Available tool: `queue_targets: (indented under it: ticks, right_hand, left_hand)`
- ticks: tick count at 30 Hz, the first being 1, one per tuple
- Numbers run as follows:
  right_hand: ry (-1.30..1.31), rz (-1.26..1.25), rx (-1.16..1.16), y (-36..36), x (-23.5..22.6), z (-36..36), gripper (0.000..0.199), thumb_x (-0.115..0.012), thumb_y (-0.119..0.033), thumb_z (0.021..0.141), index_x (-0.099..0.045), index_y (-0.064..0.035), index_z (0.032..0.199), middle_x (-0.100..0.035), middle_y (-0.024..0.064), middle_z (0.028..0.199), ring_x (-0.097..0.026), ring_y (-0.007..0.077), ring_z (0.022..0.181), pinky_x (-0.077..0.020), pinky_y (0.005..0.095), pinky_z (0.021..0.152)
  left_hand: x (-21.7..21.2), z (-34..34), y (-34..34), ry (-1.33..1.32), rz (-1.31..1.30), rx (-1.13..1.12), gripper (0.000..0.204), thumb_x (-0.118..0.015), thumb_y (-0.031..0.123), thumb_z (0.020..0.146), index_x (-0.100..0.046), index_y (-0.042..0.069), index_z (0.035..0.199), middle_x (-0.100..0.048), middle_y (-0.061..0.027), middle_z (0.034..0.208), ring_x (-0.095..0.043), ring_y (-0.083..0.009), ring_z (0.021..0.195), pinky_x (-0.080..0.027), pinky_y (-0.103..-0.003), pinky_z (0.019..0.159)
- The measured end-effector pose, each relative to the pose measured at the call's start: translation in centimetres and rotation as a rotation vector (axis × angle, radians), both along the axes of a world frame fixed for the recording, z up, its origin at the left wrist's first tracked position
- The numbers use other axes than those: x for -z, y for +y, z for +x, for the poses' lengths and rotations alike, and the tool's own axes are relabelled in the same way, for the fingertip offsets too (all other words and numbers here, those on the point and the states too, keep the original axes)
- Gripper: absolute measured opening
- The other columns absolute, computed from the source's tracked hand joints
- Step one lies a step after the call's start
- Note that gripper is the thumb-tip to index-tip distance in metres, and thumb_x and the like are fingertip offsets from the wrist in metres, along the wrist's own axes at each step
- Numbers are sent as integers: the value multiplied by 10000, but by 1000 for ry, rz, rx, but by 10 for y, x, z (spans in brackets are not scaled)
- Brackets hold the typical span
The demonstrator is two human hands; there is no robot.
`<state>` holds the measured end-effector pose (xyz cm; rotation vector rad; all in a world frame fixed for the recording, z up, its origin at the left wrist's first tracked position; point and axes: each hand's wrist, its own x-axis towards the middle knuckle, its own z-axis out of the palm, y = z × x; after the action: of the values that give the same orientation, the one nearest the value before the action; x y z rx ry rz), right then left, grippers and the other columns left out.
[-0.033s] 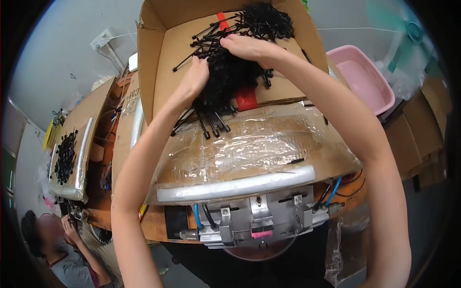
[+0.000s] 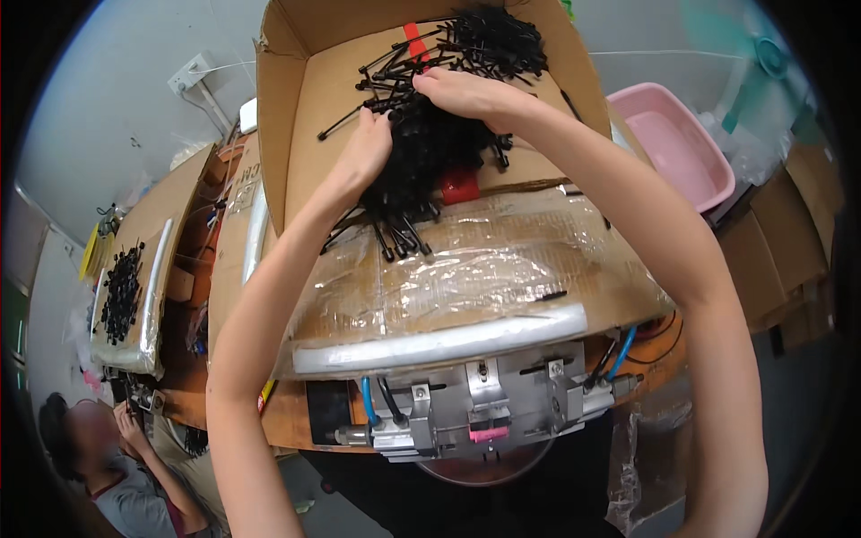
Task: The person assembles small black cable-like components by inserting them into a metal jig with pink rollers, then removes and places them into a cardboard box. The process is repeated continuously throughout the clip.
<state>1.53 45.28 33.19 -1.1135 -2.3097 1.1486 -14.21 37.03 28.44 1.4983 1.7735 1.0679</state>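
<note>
A large heap of thin black rods with knobbed ends lies in an open cardboard box, some hanging over its near edge. From the left, my left hand grips the heap's side, its fingers curled and partly hidden among the rods. My right hand is closed over the upper part of the heap, fingertips sunk into it. How many rods either hand holds is hidden. Another bunch of black rods lies beyond my right hand, toward the back of the box.
A tape-covered cardboard sheet with a white foam strip slopes toward me. Below it sits a metal clamping fixture with blue hoses. A pink basin stands at right. At left, a co-worker sits near another rod pile.
The rods under my hands have shifted slightly, with a few ends at the left and near edges lying lower. Both hands stay nearly in place.
</note>
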Motion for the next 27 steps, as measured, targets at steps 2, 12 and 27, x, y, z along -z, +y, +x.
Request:
queue_targets:
  ticks: [2,12,27]
  right_hand:
    - [3,-8,-9,-14,4,11,626,-364,-502,991,-320,-132,1494,-283,132,1562,-232,321,1448,-195,586,1126]
    - [-28,-202,-64,-69,-22,88,763,-323,-690,943,-357,-162,1492,-48,223,1594,-13,487,1444,-384,651,1007]
    - [-200,683,32,-103,29,221,300,-671,-288,888,-659,12,867,-634,119,690,-620,215,657,-489,365,640]
  left_hand:
    - [13,9,-14,76,126,-27,721,-324,390,1010,-108,-117,1476,-308,-335,1484,-327,-390,1398,-254,-369,1148]
    - [-11,37,-67,296,1,72,690,-401,406,1010,-235,-71,1481,-354,-277,1488,-339,-359,1401,-256,-361,1153]
    - [23,125,-275,335,192,397,111,-565,72,945,-639,4,991,-636,-117,952,-621,-226,867,-490,-322,798]
